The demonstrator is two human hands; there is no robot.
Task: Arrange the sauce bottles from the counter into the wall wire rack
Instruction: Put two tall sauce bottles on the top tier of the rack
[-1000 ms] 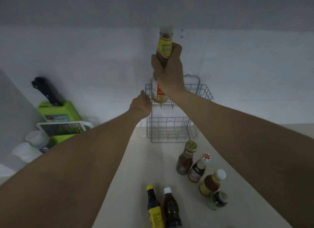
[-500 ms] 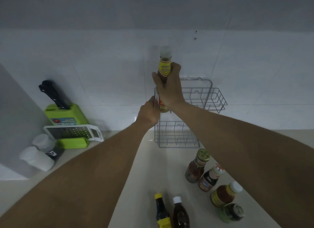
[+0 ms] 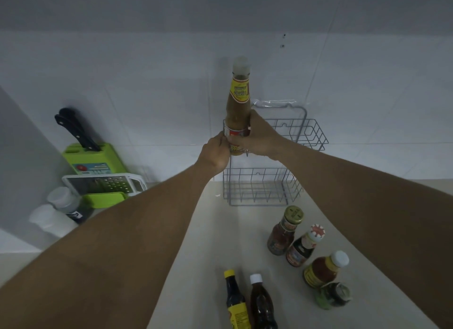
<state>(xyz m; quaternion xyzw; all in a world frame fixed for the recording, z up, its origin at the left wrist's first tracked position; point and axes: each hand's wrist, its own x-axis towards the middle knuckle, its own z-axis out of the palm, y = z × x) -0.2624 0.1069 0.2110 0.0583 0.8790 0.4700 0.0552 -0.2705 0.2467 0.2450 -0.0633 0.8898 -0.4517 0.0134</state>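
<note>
Since the earlier frame your right hand (image 3: 261, 137) has slid down the tall sauce bottle (image 3: 238, 108), both it and your left hand (image 3: 215, 153) now grasping its base at the wire rack (image 3: 311, 132) upper tier's left end; a base catching the rim could tip it onto the counter (image 3: 220, 235).

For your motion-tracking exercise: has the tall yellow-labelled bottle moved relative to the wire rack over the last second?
Yes. The tall bottle has come down against the wire rack; its base now sits at the upper basket's left end.

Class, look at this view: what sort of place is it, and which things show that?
Most likely a home kitchen: a knife block, a grater and sauce bottles stand on a tiled-wall counter.
</note>
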